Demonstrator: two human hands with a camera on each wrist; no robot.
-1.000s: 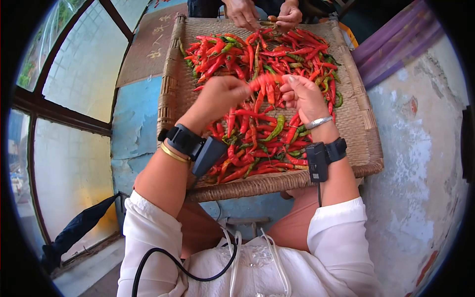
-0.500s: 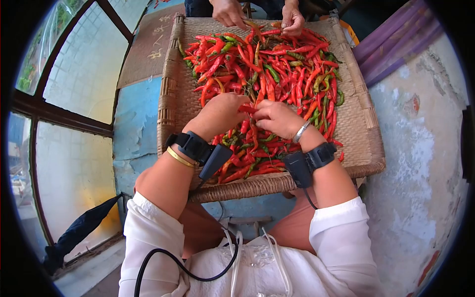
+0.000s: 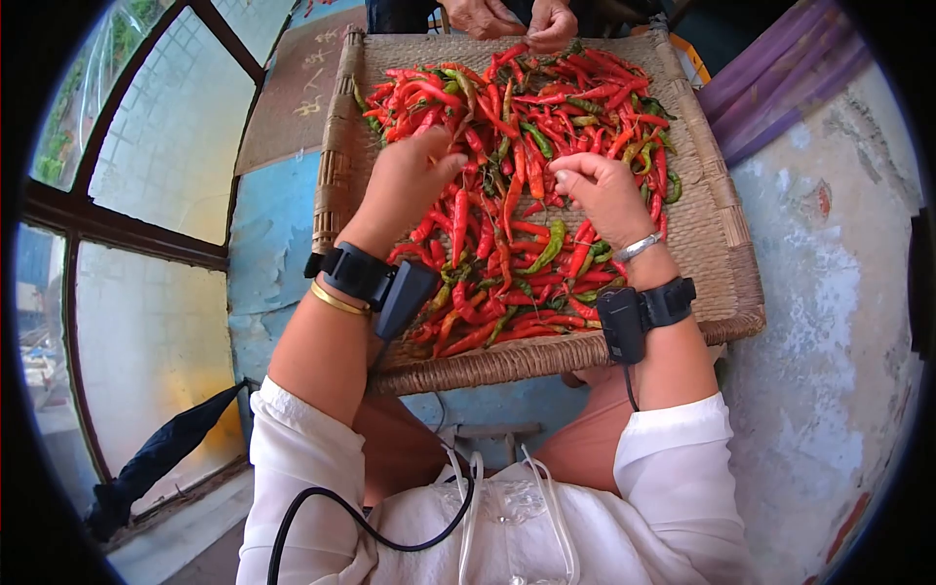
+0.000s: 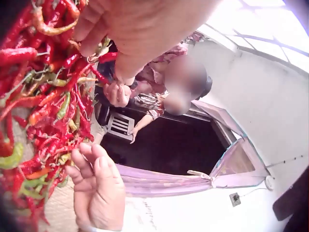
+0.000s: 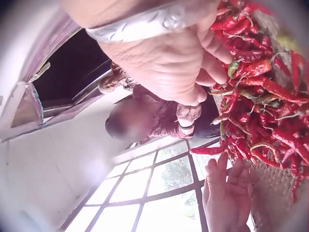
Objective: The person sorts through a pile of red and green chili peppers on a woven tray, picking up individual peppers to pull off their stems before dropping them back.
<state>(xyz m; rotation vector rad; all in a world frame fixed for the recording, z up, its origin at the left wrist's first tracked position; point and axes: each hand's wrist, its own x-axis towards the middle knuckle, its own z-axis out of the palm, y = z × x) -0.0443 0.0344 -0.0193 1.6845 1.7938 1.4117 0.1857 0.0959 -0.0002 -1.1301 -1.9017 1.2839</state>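
Note:
Red chili peppers [image 3: 458,229], with some green ones among them, lie heaped on a woven tray [image 3: 697,278]. My left hand [image 3: 409,185] reaches over the left part of the heap, fingers loosely extended and the tips right at the peppers. In the right wrist view a red chili [image 5: 207,151] shows just beyond that hand's fingertips. To the right, my right hand [image 3: 609,200] hovers above the pile with its fingers loosely bent; no pepper shows in it. The left wrist view shows its palm [image 4: 104,198] with relaxed fingers.
Another person's hands [image 3: 507,19] are close together at the tray's far edge. Windows [image 3: 146,351] stand along the left side. A worn wall [image 3: 829,341] and a purple curtain [image 3: 770,88] are on the right. A dark folded umbrella [image 3: 166,453] leans at the lower left.
One second ago a red chili was between my hands, and they then came together lower over the pile. Now they are apart, the left farther forward, the right back to the right.

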